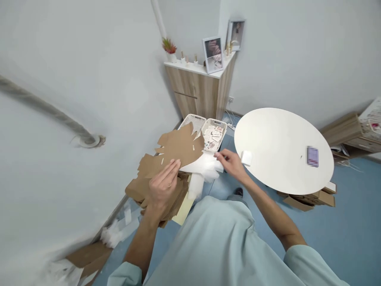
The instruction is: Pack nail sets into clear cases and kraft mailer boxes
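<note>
My left hand [163,183] lies on a stack of flat, die-cut brown cardboard sheets [181,145], its fingers stretched out over the top pieces. To the right of the cardboard spreads a pile of thin, white, translucent sheets [205,165], partly covered by it. At the edge of that pile, my right hand [232,163] is closed with thumb and fingertips together; whatever may be between them is too small to make out. Just beyond the fingers, a white plastic basket [223,137] contains small printed cards, and a second white basket [192,116] stands beside it, partly hidden by cardboard.
A round white table [276,139] on the right bears a small white box [246,158] and a blurred purple item [312,156]. Folded cardboard boxes [309,199] lie below it. A wooden corner cabinet [196,87] stands behind. Plastic wrapping [119,230] lies by the left wall.
</note>
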Tool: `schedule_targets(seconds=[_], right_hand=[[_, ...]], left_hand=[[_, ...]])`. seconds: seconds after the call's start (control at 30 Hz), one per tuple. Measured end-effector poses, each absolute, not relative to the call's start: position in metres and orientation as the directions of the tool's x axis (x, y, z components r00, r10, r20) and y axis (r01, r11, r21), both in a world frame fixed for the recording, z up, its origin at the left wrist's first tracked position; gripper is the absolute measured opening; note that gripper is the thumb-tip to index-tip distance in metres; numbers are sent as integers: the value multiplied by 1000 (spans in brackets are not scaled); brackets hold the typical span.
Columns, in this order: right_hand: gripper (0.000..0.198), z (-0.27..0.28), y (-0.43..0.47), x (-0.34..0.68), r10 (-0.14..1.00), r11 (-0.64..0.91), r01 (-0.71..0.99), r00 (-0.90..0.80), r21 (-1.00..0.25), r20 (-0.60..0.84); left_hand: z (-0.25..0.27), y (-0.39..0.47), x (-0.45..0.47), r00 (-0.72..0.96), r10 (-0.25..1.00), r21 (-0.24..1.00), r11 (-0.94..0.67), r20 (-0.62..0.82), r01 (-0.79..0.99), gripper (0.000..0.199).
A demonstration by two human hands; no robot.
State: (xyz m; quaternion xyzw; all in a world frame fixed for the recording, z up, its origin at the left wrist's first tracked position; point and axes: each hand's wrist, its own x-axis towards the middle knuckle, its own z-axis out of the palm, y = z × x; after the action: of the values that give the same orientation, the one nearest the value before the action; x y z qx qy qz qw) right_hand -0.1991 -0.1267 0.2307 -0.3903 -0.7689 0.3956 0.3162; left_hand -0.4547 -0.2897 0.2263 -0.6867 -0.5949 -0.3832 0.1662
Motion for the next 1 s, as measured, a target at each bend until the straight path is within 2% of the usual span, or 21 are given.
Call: schedule_targets(seconds=[0.13, 0.23, 0.4, 0.57, 0.67, 0.73, 0.87, 1.0], right_hand=[[42, 278, -97, -118, 944, 297, 368, -255, -881, 211], [36, 283, -82, -61, 974, 227, 402, -119, -887, 195], [21, 253, -52, 44, 990, 68, 486, 74, -871, 119], [21, 206, -25, 150, 973, -186, 433, 206, -882, -104], [21, 167, -16, 201, 949, -275, 432, 266, -859, -170], [23, 139, -13, 227, 934, -320, 446, 296, -836, -200], [27, 84, -9, 260, 919, -375, 493, 307, -785, -246], [28, 42, -6, 275, 891, -453, 581, 316, -676, -326]], left_hand=[[227, -222, -400, 208, 676, 162, -441, 707, 883, 49], [221, -170, -349, 311, 655, 167, -561, 689, 811, 45], [196, -92, -252, 444, 660, 257, -691, 606, 676, 44], [143, -31, -151, 559, 574, 225, -790, 599, 570, 47], [97, -6, -99, 626, 549, 236, -825, 554, 514, 48], [65, 4, -72, 664, 573, 270, -817, 481, 509, 49], [14, 11, -36, 745, 632, 351, -761, 214, 545, 51], [-18, 11, -15, 767, 642, 382, -702, -28, 602, 54]])
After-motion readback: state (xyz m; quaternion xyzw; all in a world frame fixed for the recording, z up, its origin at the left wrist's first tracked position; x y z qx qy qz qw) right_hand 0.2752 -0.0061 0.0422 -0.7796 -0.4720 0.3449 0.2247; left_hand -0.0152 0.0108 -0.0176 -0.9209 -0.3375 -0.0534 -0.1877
